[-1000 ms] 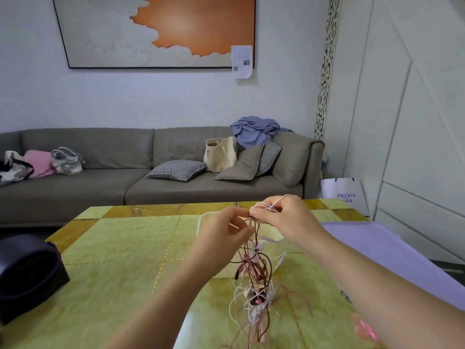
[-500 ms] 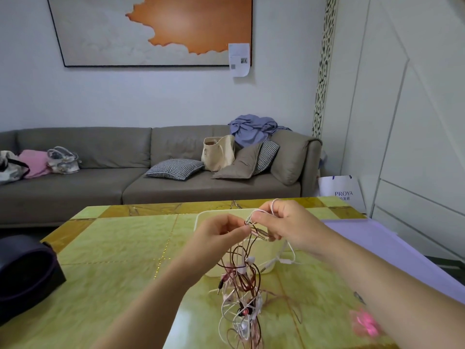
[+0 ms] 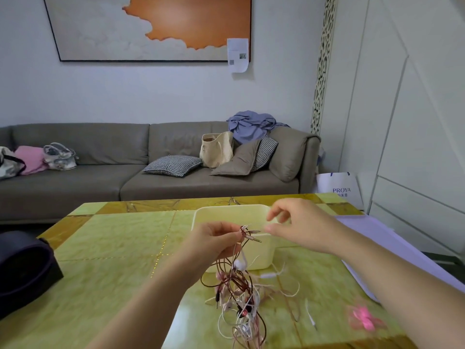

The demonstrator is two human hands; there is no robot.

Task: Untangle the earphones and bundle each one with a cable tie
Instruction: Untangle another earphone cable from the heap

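Left hand [image 3: 216, 239] pinched light, limp red-and-white earphone cable tangle [image 3: 236, 293] by its plugs [image 3: 254, 235], best hold; right hand [image 3: 299, 227] fingers [image 3: 276, 212] parted, grip unclear.

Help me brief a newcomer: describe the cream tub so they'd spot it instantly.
On the glossy yellow-green table before the grey fabric sofa, look toward the far edge. The pale cream rectangular plastic tub sits there, behind the tangled earphone cables. It is the table's only pale, open-topped box.

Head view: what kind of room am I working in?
Most likely a home living room: a long grey sofa, a large framed painting on the wall above it, and a glossy green table in front.
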